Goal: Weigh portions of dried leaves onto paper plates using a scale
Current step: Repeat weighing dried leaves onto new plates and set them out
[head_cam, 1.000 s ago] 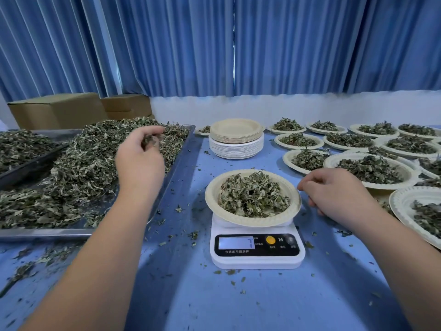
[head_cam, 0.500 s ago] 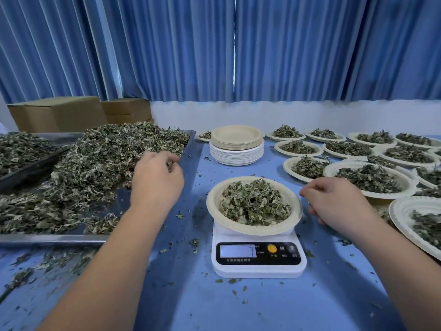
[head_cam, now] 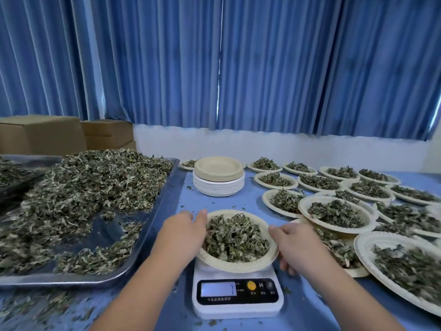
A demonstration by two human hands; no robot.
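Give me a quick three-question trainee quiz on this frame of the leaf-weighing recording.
1. True or false: the plate on the scale is empty.
2. Fill in: the tray of loose leaves lies to the scale's ___ (left or right).
3. Where is the stack of empty plates? A: on the table behind the scale. B: on the tray. C: on top of the cardboard boxes.

Key: 1 false, it holds leaves; 2 left; 3 A.
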